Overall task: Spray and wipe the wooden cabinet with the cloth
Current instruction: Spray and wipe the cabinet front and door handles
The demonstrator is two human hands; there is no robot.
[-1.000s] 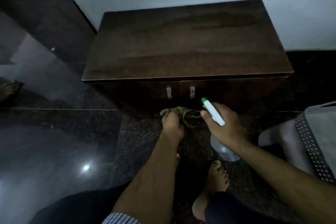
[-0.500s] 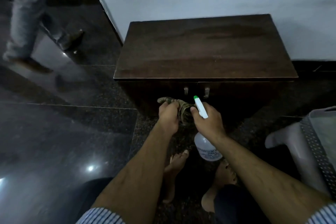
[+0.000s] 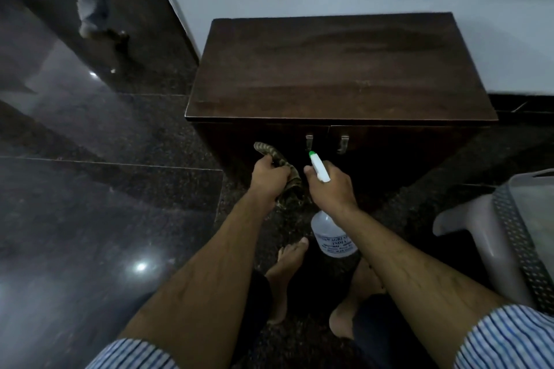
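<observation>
The right hand (image 3: 331, 189) is gripping the spray bottle (image 3: 334, 237) at its neck, nozzle pointing forward. The plastic body is looking light and probably slick, so the neck is serving as the safe hold. Just beside it, the left hand (image 3: 268, 178) is clutching the soft, limp cloth (image 3: 292, 177). Beyond, the wooden cabinet (image 3: 338, 69) is standing against the wall, its doors sinking into shadow; the trigger finger is hiding from view.

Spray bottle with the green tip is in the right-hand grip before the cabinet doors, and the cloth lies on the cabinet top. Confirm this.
Wrong on one point: the head view shows the cloth held in the left-hand grip before the doors of the cabinet, not lying on its top. The rest stands: the right-hand grip holds the green-tipped spray bottle there.
</observation>
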